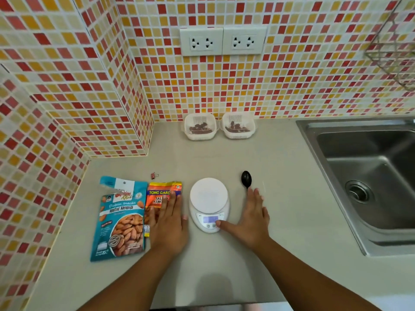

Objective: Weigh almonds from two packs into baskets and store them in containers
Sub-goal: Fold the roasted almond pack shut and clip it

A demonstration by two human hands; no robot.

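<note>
Single head-worn wide-angle view, looking forward and steeply down from close above the round white digital kitchen scale (pixel 209 204), mosaic-tiled wall corner beyond it, stainless steel sink (pixel 368 176) to its right, forearms entering below it.

— Room to pass? Open counter (pixel 202 158) between scale (pixel 208 196) and the two baskets (pixel 199 126) at the wall
— Obstacles? Packs (pixel 121 218) left of scale, spoon (pixel 246 178) right, sink (pixel 368 176) beyond, clip (pixel 154 175) behind packs
</note>
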